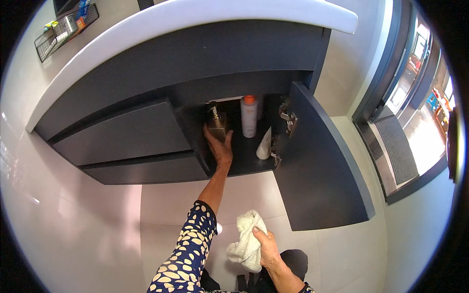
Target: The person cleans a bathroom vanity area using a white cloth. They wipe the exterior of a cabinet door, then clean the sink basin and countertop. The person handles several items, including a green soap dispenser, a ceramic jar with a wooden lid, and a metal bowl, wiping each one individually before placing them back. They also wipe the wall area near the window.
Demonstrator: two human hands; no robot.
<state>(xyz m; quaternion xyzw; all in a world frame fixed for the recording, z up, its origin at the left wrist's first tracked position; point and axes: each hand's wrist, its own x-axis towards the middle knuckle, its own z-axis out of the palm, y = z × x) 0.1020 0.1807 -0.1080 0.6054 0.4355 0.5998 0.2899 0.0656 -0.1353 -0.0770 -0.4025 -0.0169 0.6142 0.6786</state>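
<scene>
Inside the dark cabinet, my left hand is closed around the lower part of a brownish-gold pump bottle, which stands upright. Just right of it is a tall pale bottle with an orange cap. Farther right, by the door hinges, a white tube stands on its cap end with its flat end up. Outside and below the cabinet, my right hand grips a bunched white cloth, thumb on top.
The cabinet door hangs wide open on the right, with metal hinges at its inner edge. A white countertop juts out above. Closed drawers lie to the left. A wire basket is on the wall; a doorway with a grey mat is at right.
</scene>
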